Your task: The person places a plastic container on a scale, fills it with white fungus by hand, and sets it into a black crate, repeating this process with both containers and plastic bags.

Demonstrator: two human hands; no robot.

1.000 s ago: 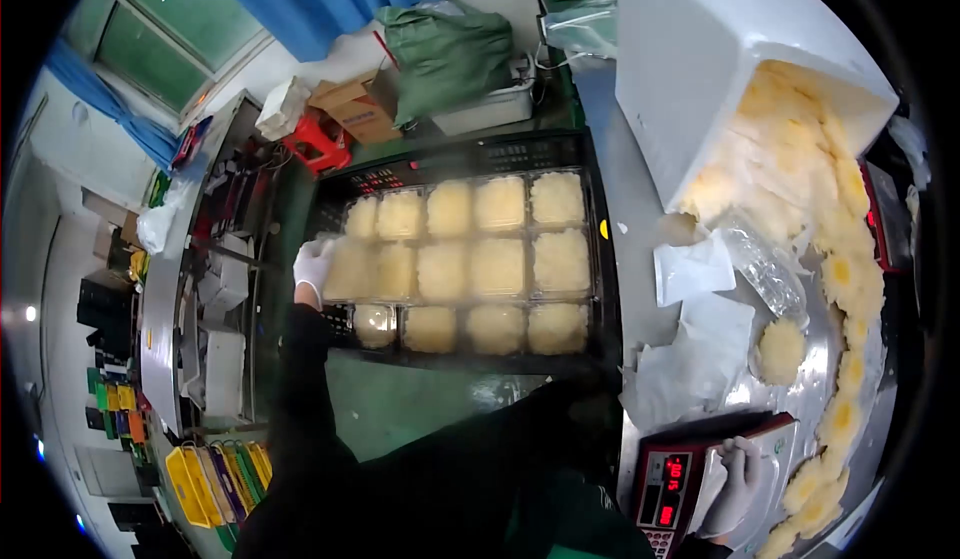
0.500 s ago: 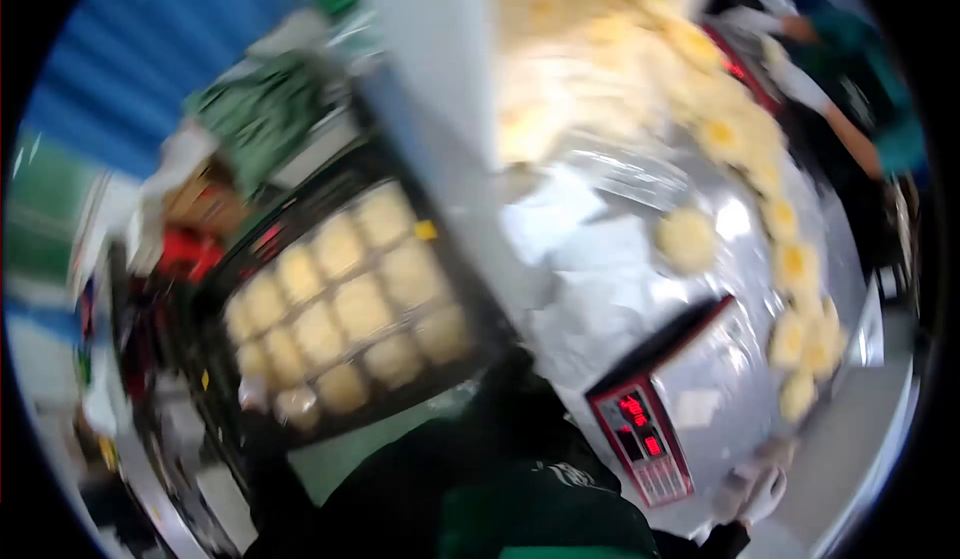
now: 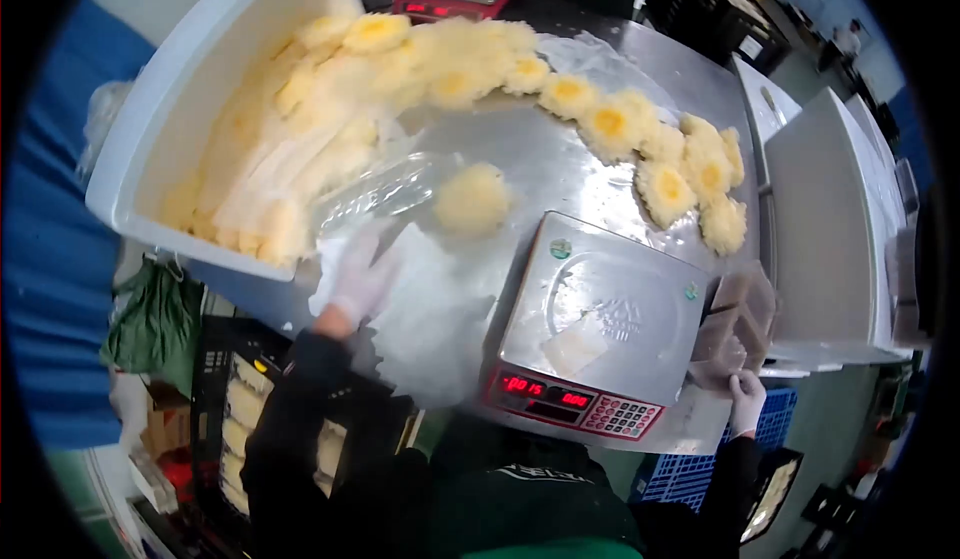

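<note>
"Metal counter was smooth and shiny; shaggy yellow cakes curved across it from a white tub. Container?"

"Clear plastic container, compartmented, lay just beside the scale, its long axis slanting away from the wearer. Right hand had its fingers closed on the near end."

"Left hand?"

"Fingers part-open over thin white sheets; blurred, contact could not be told. One lone cake sat between sheets and scale."
</note>
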